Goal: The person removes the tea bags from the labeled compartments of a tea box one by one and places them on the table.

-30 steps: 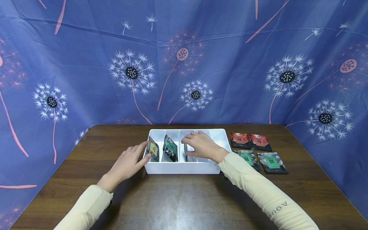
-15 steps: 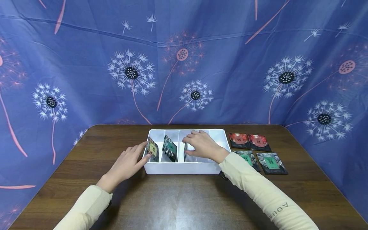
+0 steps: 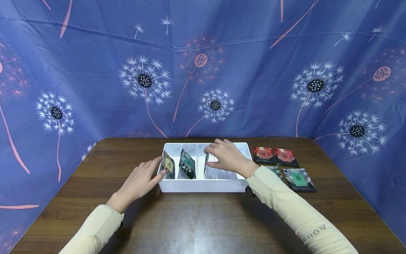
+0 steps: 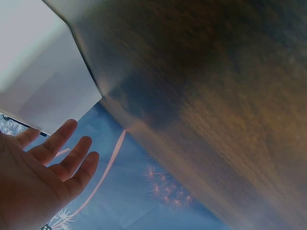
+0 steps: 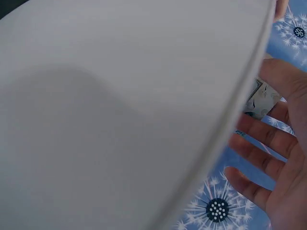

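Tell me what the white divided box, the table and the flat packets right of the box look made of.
White box: probably smooth, low-gloss plastic, from its even colour and rounded corners.
Table: wood or wood-look laminate, I can't tell which; brown grain and a soft sheen show.
Packets: likely plastic film or coated paper, judging by their thin, flat shape and printed faces.

My head view is bright and mostly crisp, with pale glare on the worktop [image 3: 177,218] near the middle of its near edge and soft shadows along the inner sides of my sleeves [image 3: 90,229]. My left-wrist view is hazy and dimmer; in my right-wrist view, the white divided tray [image 5: 120,158] blurs under a grey shadow.
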### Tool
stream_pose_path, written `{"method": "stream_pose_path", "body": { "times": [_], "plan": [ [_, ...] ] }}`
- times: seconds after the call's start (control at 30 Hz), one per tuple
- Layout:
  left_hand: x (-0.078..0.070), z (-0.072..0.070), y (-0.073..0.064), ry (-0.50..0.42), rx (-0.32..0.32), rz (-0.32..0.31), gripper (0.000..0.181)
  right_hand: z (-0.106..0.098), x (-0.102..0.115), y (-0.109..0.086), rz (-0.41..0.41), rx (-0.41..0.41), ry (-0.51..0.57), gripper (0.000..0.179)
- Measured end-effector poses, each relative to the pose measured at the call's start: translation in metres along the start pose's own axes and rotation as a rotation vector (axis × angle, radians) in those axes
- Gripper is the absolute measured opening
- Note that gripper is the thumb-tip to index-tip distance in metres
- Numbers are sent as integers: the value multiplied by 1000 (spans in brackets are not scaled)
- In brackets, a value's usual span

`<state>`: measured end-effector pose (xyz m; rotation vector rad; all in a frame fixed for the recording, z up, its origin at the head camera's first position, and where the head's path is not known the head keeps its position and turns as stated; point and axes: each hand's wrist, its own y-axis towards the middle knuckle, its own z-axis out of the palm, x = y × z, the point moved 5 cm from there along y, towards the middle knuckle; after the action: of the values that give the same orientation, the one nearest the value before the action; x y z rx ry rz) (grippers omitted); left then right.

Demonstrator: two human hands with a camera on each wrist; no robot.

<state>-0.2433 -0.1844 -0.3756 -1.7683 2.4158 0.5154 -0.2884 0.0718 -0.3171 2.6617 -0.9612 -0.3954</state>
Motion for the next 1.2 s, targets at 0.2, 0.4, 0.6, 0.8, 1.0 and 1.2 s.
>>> {"method": "stream_pose_path", "body": {
  "times": [0.2, 0.4, 0.6, 0.8, 1.0, 1.2],
  "plan": [
    [1, 0, 0, 0, 4, -6, 63, -11, -3, 0, 4, -28, -8, 33],
    [2, 1, 0, -1, 9, -11, 63, -25, -5, 0, -6, -89, -4, 36],
    [1, 1, 2, -2, 4, 0, 63, -38, -6, -3, -6, -115, -10, 35],
    [2, 1, 2, 2, 0, 7, 64, -48, -10, -8, 7, -125, -19, 33],
    [1, 0, 2, 0, 0, 7, 64, -55, -18, -17, 24, -135, -11, 33],
    [1, 0, 1, -8, 16, 1, 64, -59, -28, -30, 47, -136, -2, 34]
  ]
}}
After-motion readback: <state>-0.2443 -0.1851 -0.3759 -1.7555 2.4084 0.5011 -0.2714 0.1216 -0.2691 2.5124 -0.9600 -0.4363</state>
